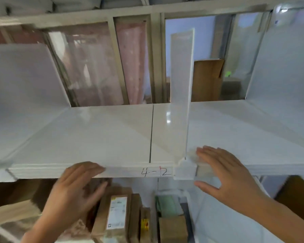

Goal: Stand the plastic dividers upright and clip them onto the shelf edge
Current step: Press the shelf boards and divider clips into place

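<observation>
A tall, translucent white plastic divider (182,88) stands upright on the glossy white shelf (95,134), its clip foot (185,170) seated over the shelf's front edge just right of the handwritten "4-12" label (156,172). The right hand (223,172) hovers spread just beside the clip, its grip wide and empty; the left hand (74,188) rests fingertips on the edge, holding nothing. This divider looks clipped. Next probably comes a seating check or fetching another; any remaining dividers cannot be told apart here.
</observation>
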### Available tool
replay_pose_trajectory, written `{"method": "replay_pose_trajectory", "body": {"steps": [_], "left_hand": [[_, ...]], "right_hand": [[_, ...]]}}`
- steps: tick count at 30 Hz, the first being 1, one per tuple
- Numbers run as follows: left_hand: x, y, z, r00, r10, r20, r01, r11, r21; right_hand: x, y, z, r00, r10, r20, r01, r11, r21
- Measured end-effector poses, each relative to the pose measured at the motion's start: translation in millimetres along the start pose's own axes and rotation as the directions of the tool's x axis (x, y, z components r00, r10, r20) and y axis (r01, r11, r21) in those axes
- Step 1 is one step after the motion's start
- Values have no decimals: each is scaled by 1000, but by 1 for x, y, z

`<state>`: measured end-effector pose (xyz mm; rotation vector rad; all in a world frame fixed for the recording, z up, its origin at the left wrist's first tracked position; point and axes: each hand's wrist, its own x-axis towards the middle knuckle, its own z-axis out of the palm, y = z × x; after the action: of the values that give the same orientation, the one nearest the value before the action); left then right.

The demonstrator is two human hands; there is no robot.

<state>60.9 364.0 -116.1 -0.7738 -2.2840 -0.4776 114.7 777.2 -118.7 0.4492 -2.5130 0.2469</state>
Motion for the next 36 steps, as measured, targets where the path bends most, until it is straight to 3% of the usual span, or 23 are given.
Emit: {"method": "replay_pose_trajectory", "body": {"steps": [3, 5, 10, 19, 36], "left_hand": [[14, -64, -29, 973, -158, 170, 141, 984, 109], [23, -97, -36, 933, -195, 303, 142, 972, 189], [41, -132, -30, 880, -79, 468, 18, 991, 133], [42, -133, -26, 890, -33, 456, -4, 997, 81], [40, -129, -24, 876, -54, 479, -27, 987, 159]], "right_hand": [[14, -7, 10, 996, 61, 71, -52, 991, -127], [18, -13, 12, 995, 82, 56, -74, 988, -132], [26, -19, 13, 998, 62, 26, -58, 988, -146], [29, -16, 16, 998, 46, 41, -41, 992, -120], [37, -30, 25, 1000, -7, 21, 8, 996, -94]]}}
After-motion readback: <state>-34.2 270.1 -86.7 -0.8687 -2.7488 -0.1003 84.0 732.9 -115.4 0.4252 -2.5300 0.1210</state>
